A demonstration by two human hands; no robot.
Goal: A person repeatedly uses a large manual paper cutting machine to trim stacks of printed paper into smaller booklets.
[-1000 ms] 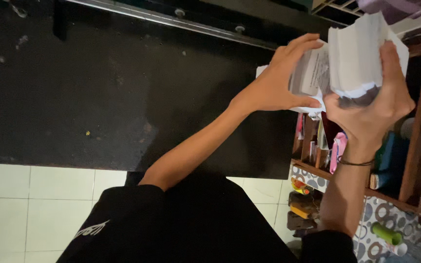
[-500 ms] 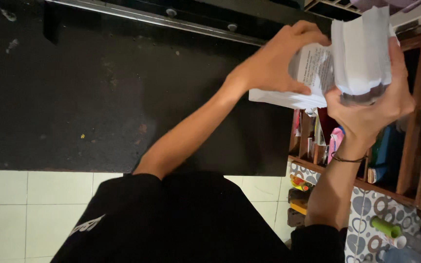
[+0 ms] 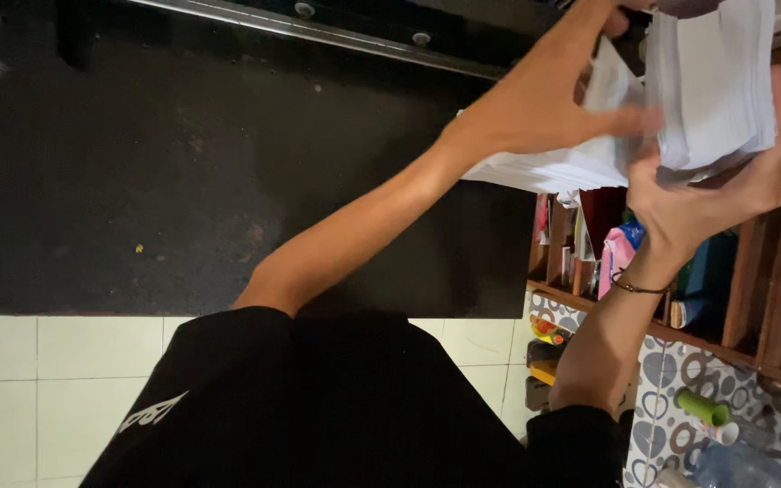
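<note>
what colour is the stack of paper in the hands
White, best seen in the head view: stack of paper.

— What is being held?

— A thick stack of white paper sheets (image 3: pixel 711 81), its edges turned toward the camera, held up in the air in front of a wooden shelf.

— Is it tidy?

— Only partly. The upper block sits squared and dense, while lower sheets fan out leftward in a loose, sagging sheaf, separated from the main block. Some edges curl slightly.
</note>
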